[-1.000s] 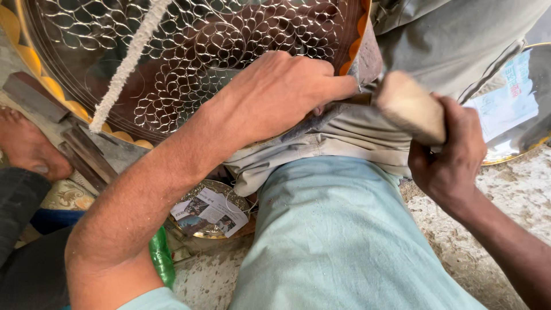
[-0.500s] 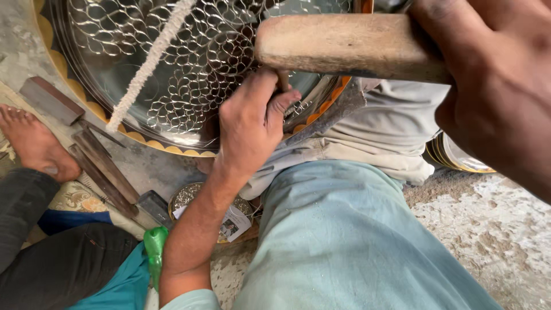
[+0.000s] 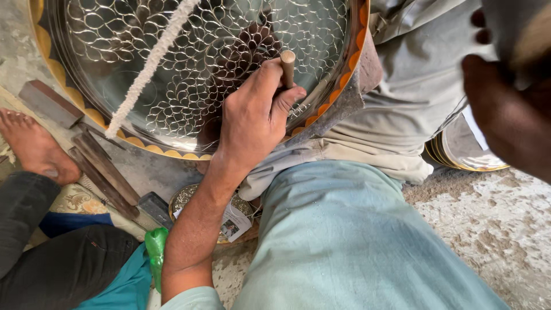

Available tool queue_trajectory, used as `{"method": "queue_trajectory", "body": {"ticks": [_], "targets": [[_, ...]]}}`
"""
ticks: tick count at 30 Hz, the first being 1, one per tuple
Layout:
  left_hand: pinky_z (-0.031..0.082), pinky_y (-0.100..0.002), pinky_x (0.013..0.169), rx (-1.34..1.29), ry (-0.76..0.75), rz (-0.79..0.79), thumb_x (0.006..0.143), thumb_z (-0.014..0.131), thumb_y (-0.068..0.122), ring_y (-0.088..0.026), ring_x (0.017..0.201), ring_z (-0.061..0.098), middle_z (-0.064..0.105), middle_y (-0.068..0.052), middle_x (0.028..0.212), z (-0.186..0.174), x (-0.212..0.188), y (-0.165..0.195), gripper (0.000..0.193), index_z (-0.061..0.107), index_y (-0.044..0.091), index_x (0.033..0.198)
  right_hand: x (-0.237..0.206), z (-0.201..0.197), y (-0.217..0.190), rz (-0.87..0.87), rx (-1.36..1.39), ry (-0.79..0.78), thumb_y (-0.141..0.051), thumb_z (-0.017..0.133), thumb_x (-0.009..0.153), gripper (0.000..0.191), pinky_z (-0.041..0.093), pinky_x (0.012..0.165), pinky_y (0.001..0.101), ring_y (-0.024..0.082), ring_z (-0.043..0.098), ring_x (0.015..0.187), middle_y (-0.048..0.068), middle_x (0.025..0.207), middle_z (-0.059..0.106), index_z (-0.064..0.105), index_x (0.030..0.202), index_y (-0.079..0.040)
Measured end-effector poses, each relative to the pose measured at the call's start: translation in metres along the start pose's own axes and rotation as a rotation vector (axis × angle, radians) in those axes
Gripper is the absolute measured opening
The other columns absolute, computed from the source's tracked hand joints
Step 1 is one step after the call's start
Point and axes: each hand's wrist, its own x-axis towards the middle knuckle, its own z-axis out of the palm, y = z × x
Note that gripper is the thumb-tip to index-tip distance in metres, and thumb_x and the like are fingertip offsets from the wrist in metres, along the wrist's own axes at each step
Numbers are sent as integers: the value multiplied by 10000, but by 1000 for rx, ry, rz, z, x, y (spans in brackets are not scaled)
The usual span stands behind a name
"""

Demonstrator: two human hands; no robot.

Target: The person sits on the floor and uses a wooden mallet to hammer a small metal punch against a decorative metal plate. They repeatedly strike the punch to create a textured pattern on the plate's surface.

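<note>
Our left hand [image 3: 249,117] pinches the short wooden-topped punch [image 3: 287,68] upright on the round engraved metal tray [image 3: 115,57]. Our right hand [image 3: 508,109], blurred, seemingly grips a mallet; we should hold the punch steady.

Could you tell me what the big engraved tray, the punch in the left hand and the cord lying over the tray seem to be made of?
Tray: probably polished metal, judging by its mirror-like silver sheen with scale-pattern lines and an orange-gold scalloped rim. Punch, held by the left hand: a brownish rod with a flat pale top; wood or metal, unclear. Cord: white twisted fibre, likely cotton, with a fuzzy surface.
</note>
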Motion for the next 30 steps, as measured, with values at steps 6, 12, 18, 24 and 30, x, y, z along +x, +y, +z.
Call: {"method": "queue_trajectory", "body": {"ticks": [6, 12, 18, 24, 30], "targets": [[657, -301, 696, -6, -158, 135, 1079, 611, 110, -237, 929, 771, 698, -107, 1031, -4, 12, 6, 208, 556, 55, 1272, -30, 13, 11, 64, -15, -57, 59, 691, 800, 580, 542, 749, 400, 314, 638, 882, 203, 1027, 607, 547, 1359, 11], [611, -376, 648, 3, -542, 225, 978, 620, 34, -245, 815, 762, 705, -62, 891, -20, 46, 20, 222, 632, 129, 1178, -106, 73, 19, 183, 31, 148, 31, 744, 937, 505, 509, 800, 390, 286, 611, 902, 171, 1066, 615, 506, 1379, -24], [580, -416, 631, 97, -766, 288, 906, 605, 53, -277, 763, 731, 701, -49, 847, -15, 65, 30, 292, 666, 169, 1168, -146, 124, 9, 419, 343, 343, -69, 719, 935, 489, 535, 782, 406, 285, 665, 952, 144, 1084, 643, 476, 1357, -28], [596, -398, 665, 28, -697, 232, 924, 585, 1, -248, 786, 742, 704, -62, 871, -23, 57, 28, 386, 650, 168, 1266, -119, 111, 18, 303, 312, 295, -12, 700, 923, 496, 539, 791, 392, 250, 663, 915, 122, 1045, 666, 486, 1368, -51], [615, -375, 677, -84, -426, 90, 977, 607, -14, -255, 877, 771, 701, -132, 992, -29, 31, 21, 320, 602, 94, 1278, -68, 55, 8, 315, 305, 159, -9, 645, 850, 544, 515, 776, 456, 328, 619, 868, 133, 1004, 639, 558, 1380, -90]]}}
